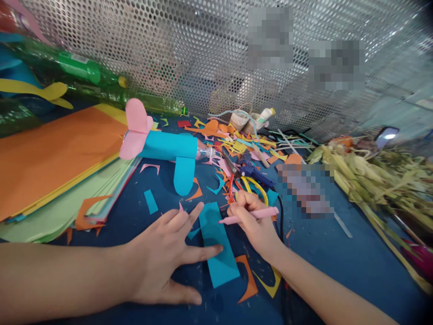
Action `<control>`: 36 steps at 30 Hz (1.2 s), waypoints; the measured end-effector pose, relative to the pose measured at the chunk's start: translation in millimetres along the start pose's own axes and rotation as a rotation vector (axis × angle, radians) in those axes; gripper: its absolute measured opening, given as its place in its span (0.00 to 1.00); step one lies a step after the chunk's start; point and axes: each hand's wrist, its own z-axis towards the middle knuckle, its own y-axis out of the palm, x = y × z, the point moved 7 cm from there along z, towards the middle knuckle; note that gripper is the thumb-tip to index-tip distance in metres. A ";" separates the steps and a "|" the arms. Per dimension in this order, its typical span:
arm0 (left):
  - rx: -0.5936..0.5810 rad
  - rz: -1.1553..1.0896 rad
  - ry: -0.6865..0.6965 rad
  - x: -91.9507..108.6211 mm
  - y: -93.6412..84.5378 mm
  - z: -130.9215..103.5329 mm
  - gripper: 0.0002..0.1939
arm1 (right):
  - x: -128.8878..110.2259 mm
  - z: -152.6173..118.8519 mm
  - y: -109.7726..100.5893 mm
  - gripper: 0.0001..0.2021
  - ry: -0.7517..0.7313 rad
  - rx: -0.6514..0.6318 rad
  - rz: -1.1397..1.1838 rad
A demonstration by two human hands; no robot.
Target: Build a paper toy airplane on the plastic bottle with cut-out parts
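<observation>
The person leans both hands in over a dark blue counter (324,271), where a blue paper strip (223,271) lies flat between them. The left hand (158,255) is spread, gripping nothing: its index finger rests across the strip, its middle finger reaches the upper left edge, and the thumb stretches out beside the paper. The right hand (252,223) is closed around a pink pen (267,212), its tip pointing down at the strip's upper part; I can't tell whether it touches.

Just beyond the right hand I see scissors (233,169) with red and yellow handles, next to a dark blue glue gun (259,175), amid a scatter of coloured paper scraps (237,146). Farther left, a plastic bottle wrapped in blue paper (169,145) lies on its side, pink paper pieces (135,119) at its base end, near a stack of coloured sheets (61,151). Green bottles (79,67) lie along the perforated metal panel (189,49) behind, and dry husks (352,174) heap up at the right.
</observation>
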 end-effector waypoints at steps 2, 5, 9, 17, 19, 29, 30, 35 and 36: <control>-0.005 0.003 0.003 0.4 0.1 0.3 0.37 | 1.6 1.0 -1.4 0.16 0.015 0.014 0.065; -0.012 0.013 0.012 1.5 0.3 0.7 0.38 | 1.9 1.8 -2.2 0.16 0.021 0.024 0.065; -0.008 0.029 0.016 -0.4 0.8 0.0 0.45 | 3.2 2.8 -3.4 0.17 0.017 0.056 0.061; 0.185 -0.225 0.048 -16.9 -25.3 0.2 0.29 | 1.5 4.0 -6.2 0.11 -0.036 0.098 0.323; 0.282 -0.346 0.000 -25.0 -35.6 2.0 0.23 | -0.1 3.1 -7.2 0.09 -0.049 0.102 0.349; 0.361 -0.603 -0.161 -48.0 -27.8 17.0 0.13 | -18.6 -13.5 -1.1 0.09 -0.250 0.022 0.074; 0.347 -0.587 -0.150 -46.9 -26.6 17.7 0.13 | -19.7 -14.6 0.7 0.09 -0.259 0.001 0.072; 0.258 -0.573 -0.146 -44.4 -22.9 19.5 0.18 | -18.9 -15.1 8.2 0.10 -0.237 -0.082 0.120; 0.251 -0.574 -0.139 -43.8 -22.9 19.8 0.19 | -18.9 -15.0 8.9 0.10 -0.236 -0.088 0.126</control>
